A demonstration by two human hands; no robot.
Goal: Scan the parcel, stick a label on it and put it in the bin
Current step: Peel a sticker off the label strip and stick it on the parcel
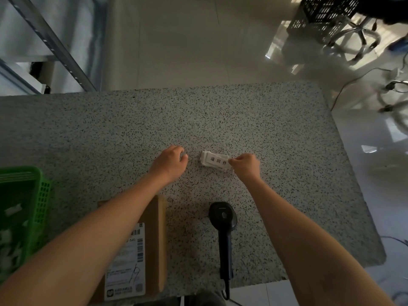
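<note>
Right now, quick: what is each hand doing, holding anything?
Left hand: loosely curled on the speckled table, holding nothing visible.
Right hand: pinching the edge of the white label stack.

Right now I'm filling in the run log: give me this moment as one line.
step: label pick | right hand: pinching label stack | left hand: beside stack | parcel: on table | scanner: lying idle

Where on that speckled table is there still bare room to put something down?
The far half of the table, beyond both hands, is bare, and so is the right side past the scanner. It is crowded near the person: green basket, parcel, scanner, and the label stack between the left hand and right hand.
</note>
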